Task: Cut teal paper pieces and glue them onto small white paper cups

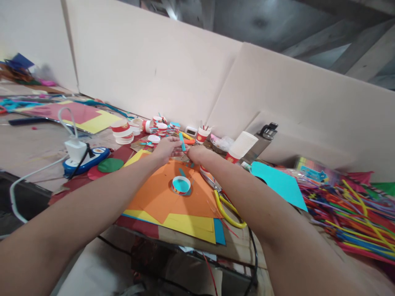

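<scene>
At the frame's centre, 1 shallow cup piece (181, 186) sits on orange paper (151, 193), no strip visible on its rim, so seemingly unfinished. Just beyond, the left hand (168, 149) pinches a blue strip (182, 142); the right hand's (196, 154) fingers are hidden, grip unclear. Farther, strip-bearing cup pieces (161, 130) look done.

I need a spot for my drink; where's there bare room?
Bare tabletop lies between the blue power strip and the dark tube. Orange paper left of the short cup is free. Pipe cleaners crowd the right; cups crowd the white panel.
</scene>
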The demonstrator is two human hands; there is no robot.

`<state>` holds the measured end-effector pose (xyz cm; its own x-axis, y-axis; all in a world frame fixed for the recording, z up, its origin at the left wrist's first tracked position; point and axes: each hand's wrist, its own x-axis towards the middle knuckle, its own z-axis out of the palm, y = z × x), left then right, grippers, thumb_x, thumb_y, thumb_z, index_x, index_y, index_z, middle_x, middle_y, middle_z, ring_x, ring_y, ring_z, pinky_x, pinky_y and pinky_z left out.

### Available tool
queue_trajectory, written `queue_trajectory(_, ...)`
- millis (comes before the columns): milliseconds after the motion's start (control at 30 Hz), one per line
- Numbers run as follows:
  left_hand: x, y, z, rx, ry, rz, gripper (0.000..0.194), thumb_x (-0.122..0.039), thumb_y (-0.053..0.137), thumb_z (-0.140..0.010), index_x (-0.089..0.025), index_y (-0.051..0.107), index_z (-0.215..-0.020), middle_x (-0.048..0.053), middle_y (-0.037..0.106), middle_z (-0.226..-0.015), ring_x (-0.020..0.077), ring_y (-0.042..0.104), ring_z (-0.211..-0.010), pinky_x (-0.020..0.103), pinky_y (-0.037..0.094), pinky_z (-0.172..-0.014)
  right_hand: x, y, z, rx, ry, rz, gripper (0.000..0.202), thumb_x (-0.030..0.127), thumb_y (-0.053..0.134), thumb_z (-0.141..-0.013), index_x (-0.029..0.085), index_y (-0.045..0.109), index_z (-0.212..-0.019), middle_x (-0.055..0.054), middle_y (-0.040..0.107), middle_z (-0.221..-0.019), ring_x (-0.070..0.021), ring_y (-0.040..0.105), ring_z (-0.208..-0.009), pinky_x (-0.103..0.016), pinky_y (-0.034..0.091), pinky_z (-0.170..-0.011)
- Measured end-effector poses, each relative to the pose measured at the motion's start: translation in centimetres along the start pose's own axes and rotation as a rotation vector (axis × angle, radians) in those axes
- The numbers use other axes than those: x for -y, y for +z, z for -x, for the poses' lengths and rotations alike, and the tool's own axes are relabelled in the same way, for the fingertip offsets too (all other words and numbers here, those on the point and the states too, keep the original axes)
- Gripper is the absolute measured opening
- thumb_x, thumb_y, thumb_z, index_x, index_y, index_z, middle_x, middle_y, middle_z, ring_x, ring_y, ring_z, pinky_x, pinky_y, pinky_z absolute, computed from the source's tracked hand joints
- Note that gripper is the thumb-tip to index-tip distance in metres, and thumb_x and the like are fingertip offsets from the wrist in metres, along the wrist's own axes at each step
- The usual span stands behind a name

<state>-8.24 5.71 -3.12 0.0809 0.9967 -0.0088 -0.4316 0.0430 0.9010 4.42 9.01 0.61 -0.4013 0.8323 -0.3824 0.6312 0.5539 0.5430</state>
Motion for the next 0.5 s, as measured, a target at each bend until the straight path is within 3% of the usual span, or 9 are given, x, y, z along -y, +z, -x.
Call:
queue_trajectory(300,-0.1,0.2,0.2,-0.017,0.006,-0.005,0.010,-0.013,0.066,-0.080,-0.013,0.056,-0.077,0.010,0.072,-0.076,0.0146,0.068,-0.059,0.026,0.052,-0.058,-0.6,0.6,-0.4,-0.010,-0.028,-0.001,0.030,0.027,0.074,-0.073,0.017,0.073,-0.102,-0.011,0.074,-0.101,-0.0252,0.070,-0.096,-0.030,0.054,-0.082)
queue_trajectory(500,-0.3,0.3,0.3,-0.031,0.013,-0.017,0.009,-0.011,0.064,-0.081,-0.012,0.057,-0.075,0.009,0.071,-0.076,0.0127,0.066,-0.058,0.025,0.052,-0.057,-0.9,1.6,-1.3,-0.054,0.000,-0.006,0.036,0.026,0.077,-0.069,0.018,0.073,-0.103,-0.012,0.075,-0.097,-0.0258,0.071,-0.092,-0.029,0.054,-0.080)
